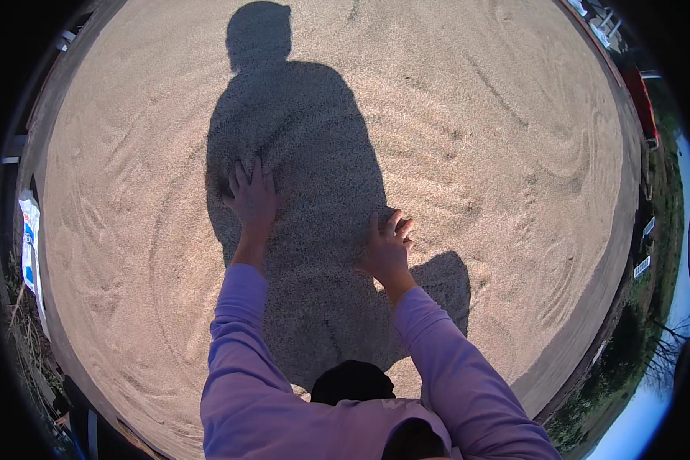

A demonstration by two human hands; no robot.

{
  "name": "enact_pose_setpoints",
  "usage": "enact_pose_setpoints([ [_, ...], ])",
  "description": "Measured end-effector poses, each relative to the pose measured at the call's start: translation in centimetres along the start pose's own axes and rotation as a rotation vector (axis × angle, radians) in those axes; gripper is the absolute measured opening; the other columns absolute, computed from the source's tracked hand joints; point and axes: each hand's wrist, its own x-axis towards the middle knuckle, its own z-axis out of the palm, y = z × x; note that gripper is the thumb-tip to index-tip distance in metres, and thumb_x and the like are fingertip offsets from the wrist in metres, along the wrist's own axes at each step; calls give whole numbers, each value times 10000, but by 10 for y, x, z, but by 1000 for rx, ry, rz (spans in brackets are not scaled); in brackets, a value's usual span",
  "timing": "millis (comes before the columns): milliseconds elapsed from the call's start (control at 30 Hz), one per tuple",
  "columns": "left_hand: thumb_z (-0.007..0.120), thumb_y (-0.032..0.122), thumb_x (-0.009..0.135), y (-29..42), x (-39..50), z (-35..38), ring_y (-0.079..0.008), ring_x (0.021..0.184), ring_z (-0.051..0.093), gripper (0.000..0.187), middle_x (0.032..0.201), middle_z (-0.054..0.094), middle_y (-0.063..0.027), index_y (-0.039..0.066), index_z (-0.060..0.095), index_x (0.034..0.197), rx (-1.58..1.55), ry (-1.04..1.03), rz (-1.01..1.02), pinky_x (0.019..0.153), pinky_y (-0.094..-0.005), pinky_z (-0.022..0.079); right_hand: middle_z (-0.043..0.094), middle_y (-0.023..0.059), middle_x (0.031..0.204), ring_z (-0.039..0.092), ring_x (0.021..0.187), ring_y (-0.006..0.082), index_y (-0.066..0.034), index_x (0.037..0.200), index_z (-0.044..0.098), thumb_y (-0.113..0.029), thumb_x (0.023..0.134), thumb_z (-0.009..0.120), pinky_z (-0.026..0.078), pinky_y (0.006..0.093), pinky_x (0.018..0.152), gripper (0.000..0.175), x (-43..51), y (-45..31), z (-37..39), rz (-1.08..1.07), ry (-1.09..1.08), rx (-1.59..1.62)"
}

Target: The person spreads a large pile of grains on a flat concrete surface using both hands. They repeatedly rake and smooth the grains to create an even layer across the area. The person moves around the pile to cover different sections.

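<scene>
A wide layer of small, pale tan grains [512,190] lies spread before me; whether they are cereal or another granular material I cannot tell. Palm down, my left hand [254,198] rests on the grains within my shadow, its fingers spread. My right hand [388,247] is lower and further right, at the shadow's edge. Its fingers are apart and slightly bent, with the fingertips in sunlight, and nothing shows in its grasp. Curved ridges and furrows mark the surface around both hands.
My shadow [299,144] darkens the middle of the layer. A grey border [575,310] rings the grains. Beyond it are a white plastic bag with blue print [30,247] at left, and a red object [641,109] and a white slatted item [642,267] at right.
</scene>
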Motion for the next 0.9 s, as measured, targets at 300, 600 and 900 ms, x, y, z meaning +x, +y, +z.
enact_pose_setpoints([
  [300,730,494,797,-28,-313,4,-528,1413,222,759,1517,268,-248,208,463,1447,-278,-623,389,1074,-718,264,109,377,1559,189,1367,669,-145,1563,222,-520,561,917,466,660,952,1277,4,-2,11,-28,22,22],
  [600,617,599,871,16,-100,-8,-432,1484,147,772,1605,151,-239,181,419,1489,-103,-16,174,1104,-730,158,185,269,1592,245,1436,511,-202,1537,323,-640,712,782,331,599,1119,1040,2,75,13,-168,-204,193],
  [900,588,669,846,198,-126,4,-476,1483,109,889,1601,134,-279,200,305,1546,25,-364,246,1066,-761,196,467,197,1385,490,1287,401,-126,1335,534,-440,786,773,458,532,997,676,-39,320,-9,-169,-149,-74],
])
